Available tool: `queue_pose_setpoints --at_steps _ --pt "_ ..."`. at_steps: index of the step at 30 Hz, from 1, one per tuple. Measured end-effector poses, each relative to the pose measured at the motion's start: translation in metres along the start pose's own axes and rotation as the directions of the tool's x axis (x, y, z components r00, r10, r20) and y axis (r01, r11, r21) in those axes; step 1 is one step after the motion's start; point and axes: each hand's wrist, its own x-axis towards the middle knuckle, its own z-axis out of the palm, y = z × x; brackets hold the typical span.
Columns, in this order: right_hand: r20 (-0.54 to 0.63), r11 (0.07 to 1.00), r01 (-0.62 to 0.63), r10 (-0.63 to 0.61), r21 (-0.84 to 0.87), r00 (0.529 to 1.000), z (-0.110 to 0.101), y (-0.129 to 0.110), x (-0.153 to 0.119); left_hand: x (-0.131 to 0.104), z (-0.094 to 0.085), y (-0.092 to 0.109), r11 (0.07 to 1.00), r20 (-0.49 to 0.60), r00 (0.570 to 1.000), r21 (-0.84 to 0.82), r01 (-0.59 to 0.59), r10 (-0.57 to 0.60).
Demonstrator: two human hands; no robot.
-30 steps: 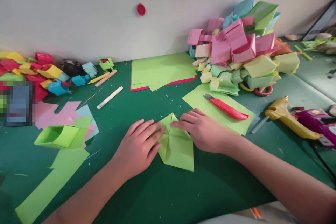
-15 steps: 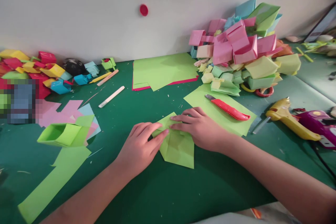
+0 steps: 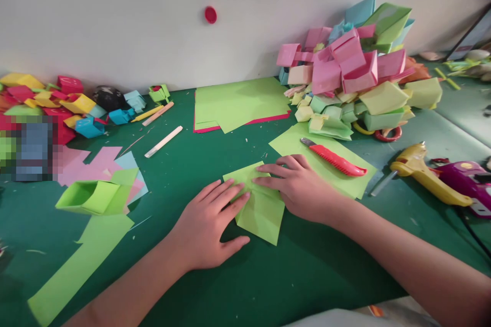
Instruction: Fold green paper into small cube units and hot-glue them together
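A folded light green paper [image 3: 261, 219] lies on the green table between my hands, with crease lines showing. My left hand [image 3: 213, 222] rests on its left side, palm down, fingers spread and thumb stretched out over the table. On the paper's upper right part are the fingertips of my right hand [image 3: 303, 189], its fingers extended and apart; its thumb is hidden. Just beyond my right hand, a red cutter [image 3: 337, 160] lies on another light green sheet [image 3: 286, 138].
Green and red sheets [image 3: 245, 102] lie by the wall. Folded paper pieces [image 3: 345, 71] are heaped at the back right, near a yellow glue gun [image 3: 429, 173]. At left are a green paper box [image 3: 90, 196], colored scraps and a long green strip [image 3: 80, 265].
The green paper has turned slightly. My left hand has spread its fingers, and its thumb has moved out toward the near side. My right hand has shifted slightly right.
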Motion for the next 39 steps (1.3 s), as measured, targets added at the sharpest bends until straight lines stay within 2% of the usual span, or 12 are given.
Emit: queue_pose_setpoints --at_steps 3,6,10,13,17,25,33,39 --pt "0.020 0.999 0.011 -0.011 0.039 1.000 -0.002 0.000 -0.001 0.000 0.001 -0.001 1.000 0.005 1.000 0.013 0.002 -0.002" --pt "0.031 0.999 0.017 -0.018 0.052 0.999 -0.003 -0.001 -0.002 0.001 0.003 -0.001 1.000 -0.059 0.998 0.013 -0.014 0.015" --pt "0.040 0.999 0.008 -0.010 0.043 0.999 -0.003 -0.002 -0.002 0.005 0.005 -0.002 0.992 -0.153 0.980 0.026 -0.122 0.125" --pt "0.046 1.000 -0.003 0.002 0.024 0.999 -0.004 -0.003 -0.002 0.007 0.004 -0.003 0.974 -0.184 0.957 0.063 -0.216 0.224" --pt "0.053 1.000 -0.022 0.021 0.014 0.998 -0.004 -0.003 -0.001 0.007 0.002 -0.003 0.958 -0.228 0.931 0.096 -0.271 0.287" --pt "0.046 0.999 -0.038 0.038 0.016 0.998 -0.004 -0.003 -0.001 0.005 0.005 -0.003 0.954 -0.249 0.923 0.134 -0.268 0.294" --pt "0.024 0.998 -0.058 0.058 0.020 0.998 -0.003 -0.005 0.001 0.007 0.003 0.010 0.940 -0.225 0.927 0.235 -0.247 0.300" --pt "0.003 0.998 -0.057 0.057 -0.013 0.998 -0.002 -0.005 0.001 0.006 0.004 0.010 0.963 -0.230 0.941 0.156 -0.218 0.250"
